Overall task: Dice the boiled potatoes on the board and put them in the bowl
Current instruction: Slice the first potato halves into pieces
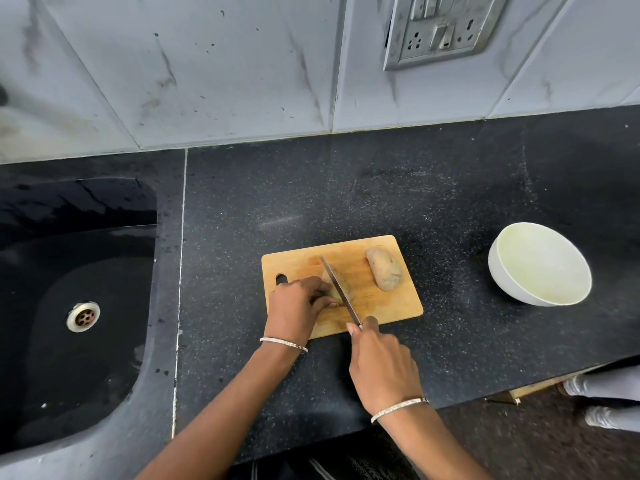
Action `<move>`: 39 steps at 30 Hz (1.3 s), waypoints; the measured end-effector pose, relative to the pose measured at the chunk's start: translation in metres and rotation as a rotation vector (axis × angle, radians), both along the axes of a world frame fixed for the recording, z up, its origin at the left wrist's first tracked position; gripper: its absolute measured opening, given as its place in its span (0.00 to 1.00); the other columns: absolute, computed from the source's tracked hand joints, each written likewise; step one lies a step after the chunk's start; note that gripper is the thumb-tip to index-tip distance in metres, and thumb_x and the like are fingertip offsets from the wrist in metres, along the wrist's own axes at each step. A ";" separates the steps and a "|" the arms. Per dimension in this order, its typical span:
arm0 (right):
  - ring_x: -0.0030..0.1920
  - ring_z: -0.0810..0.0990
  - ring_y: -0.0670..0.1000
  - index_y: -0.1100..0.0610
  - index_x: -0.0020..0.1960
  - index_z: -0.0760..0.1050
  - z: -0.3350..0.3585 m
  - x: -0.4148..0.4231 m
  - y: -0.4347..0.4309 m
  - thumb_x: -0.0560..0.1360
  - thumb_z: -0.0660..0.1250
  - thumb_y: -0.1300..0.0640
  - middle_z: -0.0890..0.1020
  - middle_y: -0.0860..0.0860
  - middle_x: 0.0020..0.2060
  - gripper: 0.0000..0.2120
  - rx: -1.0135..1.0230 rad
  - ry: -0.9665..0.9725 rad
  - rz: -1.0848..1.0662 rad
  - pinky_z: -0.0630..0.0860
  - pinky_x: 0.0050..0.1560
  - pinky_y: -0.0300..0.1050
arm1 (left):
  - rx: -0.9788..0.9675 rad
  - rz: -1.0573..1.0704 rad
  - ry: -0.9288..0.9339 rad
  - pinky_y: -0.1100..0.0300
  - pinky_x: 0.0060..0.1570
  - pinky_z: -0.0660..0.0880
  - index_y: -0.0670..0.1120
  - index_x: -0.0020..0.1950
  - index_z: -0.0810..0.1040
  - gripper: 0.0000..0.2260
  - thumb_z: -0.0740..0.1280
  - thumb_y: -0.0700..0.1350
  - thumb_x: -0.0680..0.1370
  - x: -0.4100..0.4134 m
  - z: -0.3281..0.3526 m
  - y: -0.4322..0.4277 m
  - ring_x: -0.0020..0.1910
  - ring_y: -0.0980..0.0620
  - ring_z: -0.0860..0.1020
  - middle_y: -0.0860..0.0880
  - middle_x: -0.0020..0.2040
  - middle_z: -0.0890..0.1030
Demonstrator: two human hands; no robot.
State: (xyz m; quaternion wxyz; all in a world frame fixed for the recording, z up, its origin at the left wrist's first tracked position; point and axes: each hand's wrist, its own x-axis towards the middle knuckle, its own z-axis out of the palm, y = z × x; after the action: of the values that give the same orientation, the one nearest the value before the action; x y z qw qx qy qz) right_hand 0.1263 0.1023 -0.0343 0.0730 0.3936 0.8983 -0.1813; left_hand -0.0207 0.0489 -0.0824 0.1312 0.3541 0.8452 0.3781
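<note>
Now, left hand (298, 306) pinning rough-skinned potato (341, 293), right hand (381, 362) gripping steel knife (339, 289), wooden board (381, 303), smooth round bowl (540, 265)

A home kitchen, probably: a speckled black stone worktop (415, 202), a built-in sink (83, 317), marbled wall tiles (207, 64) and a wall socket plate (440, 29).

Black sink (79, 271), drain (83, 316), wall socket (440, 29)
</note>
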 end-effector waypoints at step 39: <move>0.52 0.83 0.59 0.58 0.61 0.65 -0.022 -0.030 -0.003 0.85 0.47 0.49 0.83 0.55 0.50 0.15 0.072 -0.080 0.007 0.76 0.41 0.50 | -0.113 -0.017 0.083 0.60 0.43 0.67 0.52 0.61 0.75 0.14 0.70 0.46 0.76 0.004 0.017 0.002 0.50 0.49 0.80 0.51 0.48 0.85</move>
State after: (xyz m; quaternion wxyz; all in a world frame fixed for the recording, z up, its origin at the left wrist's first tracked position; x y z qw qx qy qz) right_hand 0.0962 0.0991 -0.0568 0.0954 0.3998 0.9019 -0.1329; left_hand -0.0164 0.0514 -0.0650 0.1188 0.3686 0.8669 0.3137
